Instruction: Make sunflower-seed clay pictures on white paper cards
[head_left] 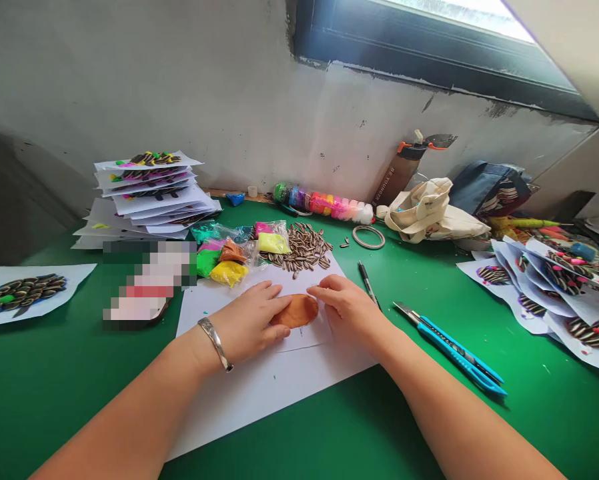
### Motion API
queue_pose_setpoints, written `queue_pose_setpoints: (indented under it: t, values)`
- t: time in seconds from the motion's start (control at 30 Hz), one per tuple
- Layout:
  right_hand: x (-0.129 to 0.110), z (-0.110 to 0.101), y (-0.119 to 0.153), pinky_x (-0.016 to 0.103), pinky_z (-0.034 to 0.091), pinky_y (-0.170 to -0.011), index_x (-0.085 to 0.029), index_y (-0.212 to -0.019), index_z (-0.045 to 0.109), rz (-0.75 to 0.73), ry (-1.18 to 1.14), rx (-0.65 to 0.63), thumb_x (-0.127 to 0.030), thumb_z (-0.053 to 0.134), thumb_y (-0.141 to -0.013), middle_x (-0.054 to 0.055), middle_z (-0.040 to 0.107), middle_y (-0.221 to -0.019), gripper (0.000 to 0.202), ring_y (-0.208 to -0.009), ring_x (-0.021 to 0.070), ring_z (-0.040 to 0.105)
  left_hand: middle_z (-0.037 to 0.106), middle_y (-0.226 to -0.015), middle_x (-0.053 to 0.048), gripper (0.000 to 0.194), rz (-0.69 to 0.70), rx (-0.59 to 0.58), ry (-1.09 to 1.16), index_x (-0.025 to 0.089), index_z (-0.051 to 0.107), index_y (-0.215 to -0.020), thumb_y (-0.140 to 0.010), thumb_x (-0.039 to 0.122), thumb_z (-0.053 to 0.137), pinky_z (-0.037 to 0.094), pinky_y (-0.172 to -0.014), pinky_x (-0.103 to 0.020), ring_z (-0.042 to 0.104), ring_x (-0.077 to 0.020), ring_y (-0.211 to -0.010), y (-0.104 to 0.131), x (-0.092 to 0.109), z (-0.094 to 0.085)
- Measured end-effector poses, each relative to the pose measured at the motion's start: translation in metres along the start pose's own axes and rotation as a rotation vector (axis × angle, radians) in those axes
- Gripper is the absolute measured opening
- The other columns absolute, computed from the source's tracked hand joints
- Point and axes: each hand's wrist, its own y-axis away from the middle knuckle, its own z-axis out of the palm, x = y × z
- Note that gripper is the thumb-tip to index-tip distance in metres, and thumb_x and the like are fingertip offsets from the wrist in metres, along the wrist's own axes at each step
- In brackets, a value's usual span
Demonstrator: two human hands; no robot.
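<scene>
A flattened oval of brown modelling clay (pixel 298 311) lies on white paper (pixel 249 393) in front of me. My left hand (pixel 254 317), with a silver bangle at the wrist, rests at the clay's left end. Its fingers are stretched out, the thumb and forefinger touching the clay's edge. From the other side, my right hand (pixel 348 308) reaches to the clay's upper right edge. Its forefinger extends towards the rim, and the other fingers are bent and partly hidden. Behind the clay are a heap of striped sunflower seeds (pixel 304 248) and small bags of coloured clay (pixel 229 272).
A blue utility knife (pixel 452 347) with its blade showing and a black pen (pixel 368 283) lie right of the paper. Stacked seed pictures (pixel 149 193) stand at left, more (pixel 544 280) at right. A tape roll (pixel 368 237), cloth bag (pixel 424 210) and bottle (pixel 399 170) are behind.
</scene>
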Motion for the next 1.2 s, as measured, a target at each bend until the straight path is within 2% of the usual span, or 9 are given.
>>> queue_pose_setpoints:
  t: [0.13,0.33,0.5,0.67,0.8,0.9,1.0,1.1,1.2]
  values:
    - [0.001,0.002,-0.001,0.027,0.043,-0.078,-0.027,-0.108,0.068,-0.071,0.044,-0.073,-0.007,0.047,-0.085,0.004,0.062,-0.097,0.037,-0.088,0.0175,0.054,0.054,-0.11,-0.011,0.031,0.01,0.018,-0.007,0.019,0.059,-0.113,-0.086,0.034,0.052,0.04,-0.094,-0.044,0.046,-0.0293,-0.107,0.001,0.0,0.0]
    - [0.006,0.003,-0.003,0.027,0.046,-0.081,-0.026,-0.108,0.07,-0.006,-0.147,-0.013,-0.003,0.043,-0.084,0.005,0.065,-0.103,0.042,-0.092,0.0162,0.059,0.055,-0.108,-0.01,0.029,0.012,0.03,-0.012,0.021,0.06,-0.11,-0.085,0.034,0.054,0.041,-0.093,-0.043,0.047,-0.0286,-0.106,0.0,0.0,0.002]
    - [0.006,0.001,-0.003,0.029,0.046,-0.082,-0.024,-0.101,0.073,-0.062,-0.093,-0.049,-0.006,0.047,-0.083,0.006,0.065,-0.098,0.037,-0.092,0.0178,0.058,0.054,-0.109,-0.01,0.032,0.025,0.035,-0.016,0.021,0.059,-0.114,-0.085,0.034,0.053,0.04,-0.094,-0.043,0.046,-0.0286,-0.108,-0.001,-0.003,0.004]
    - [0.006,0.001,-0.004,0.027,0.047,-0.08,-0.025,-0.103,0.072,-0.042,-0.131,-0.018,-0.003,0.044,-0.083,0.005,0.065,-0.101,0.04,-0.091,0.016,0.06,0.055,-0.109,-0.009,0.033,0.039,0.048,-0.018,0.022,0.059,-0.115,-0.085,0.034,0.053,0.041,-0.093,-0.042,0.047,-0.0281,-0.107,-0.001,-0.005,0.006]
    - [0.004,-0.003,-0.004,0.028,0.047,-0.08,-0.024,-0.096,0.073,-0.065,-0.097,-0.044,-0.003,0.046,-0.082,0.005,0.066,-0.097,0.037,-0.092,0.0175,0.06,0.055,-0.11,-0.01,0.035,0.042,0.049,-0.01,0.021,0.058,-0.117,-0.085,0.033,0.054,0.041,-0.092,-0.042,0.047,-0.0282,-0.106,-0.001,-0.005,0.006]
    - [-0.005,-0.013,0.0,0.027,0.048,-0.082,-0.026,-0.102,0.071,-0.062,-0.099,-0.079,-0.001,0.043,-0.082,0.005,0.064,-0.105,0.042,-0.096,0.0172,0.06,0.054,-0.109,-0.009,0.035,0.028,0.03,-0.016,0.021,0.057,-0.118,-0.085,0.032,0.053,0.041,-0.093,-0.042,0.047,-0.028,-0.106,-0.001,-0.004,0.004]
    - [-0.015,-0.026,0.01,0.03,0.048,-0.085,-0.03,-0.11,0.067,-0.071,-0.071,-0.18,0.0,0.042,-0.081,0.005,0.058,-0.119,0.048,-0.104,0.0189,0.057,0.054,-0.107,-0.009,0.035,0.021,0.014,-0.021,0.021,0.057,-0.119,-0.086,0.033,0.053,0.041,-0.092,-0.042,0.047,-0.0272,-0.104,-0.001,-0.003,0.003]
    - [-0.018,-0.032,0.025,0.032,0.049,-0.084,-0.032,-0.12,0.061,-0.065,-0.086,-0.241,-0.001,0.041,-0.083,0.006,0.059,-0.112,0.052,-0.103,0.0196,0.056,0.054,-0.106,-0.009,0.034,0.019,0.016,-0.008,0.021,0.058,-0.118,-0.086,0.033,0.053,0.041,-0.092,-0.041,0.046,-0.0272,-0.104,-0.001,-0.002,0.003]
    - [-0.016,-0.029,0.036,0.033,0.05,-0.083,-0.034,-0.134,0.048,-0.04,-0.11,-0.226,-0.002,0.039,-0.085,0.007,0.057,-0.111,0.059,-0.101,0.0199,0.055,0.054,-0.107,-0.009,0.032,0.012,0.023,-0.009,0.021,0.059,-0.115,-0.086,0.034,0.054,0.041,-0.092,-0.041,0.046,-0.0279,-0.106,-0.001,-0.002,0.003]
